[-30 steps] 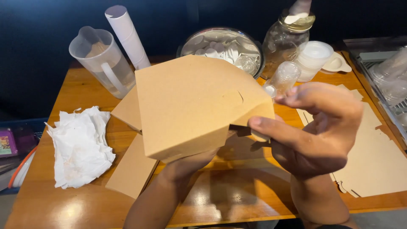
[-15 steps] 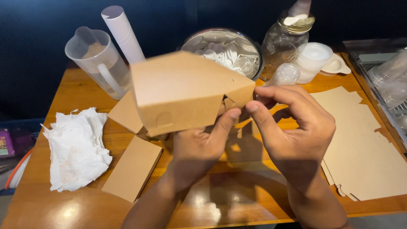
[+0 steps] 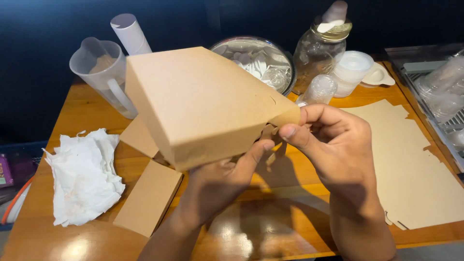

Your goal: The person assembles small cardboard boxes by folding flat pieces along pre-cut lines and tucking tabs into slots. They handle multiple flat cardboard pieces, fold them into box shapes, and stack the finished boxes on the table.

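A brown cardboard box [image 3: 203,104], half folded into shape, is held up above the middle of the wooden bench [image 3: 77,118], tilted so that its broad flat face turns up and to the left. The left hand [image 3: 220,181] supports it from below, palm under the near edge and thumb pressed up against the box's right near corner. The right hand [image 3: 333,145] comes in from the right with its fingers curled, thumb and forefinger pinching a small cardboard flap at that same corner. Beneath the box, on the bench, lie two loose folded cardboard pieces [image 3: 147,198], one near and to the left, the other partly hidden behind the box. A crumpled white cloth [image 3: 82,176] sits at the left side of the bench. On the right lies a stack of flat, unfolded cardboard blanks [image 3: 415,164]. At the far left stands a clear plastic jug [image 3: 104,77] with a white paper roll [image 3: 129,33] just behind it. Far centre is a metal bowl [image 3: 256,60] holding white pieces, and to its right a glass jar [image 3: 321,50], a clear cup lying near it [image 3: 321,89] and a stack of white lids [image 3: 353,72].
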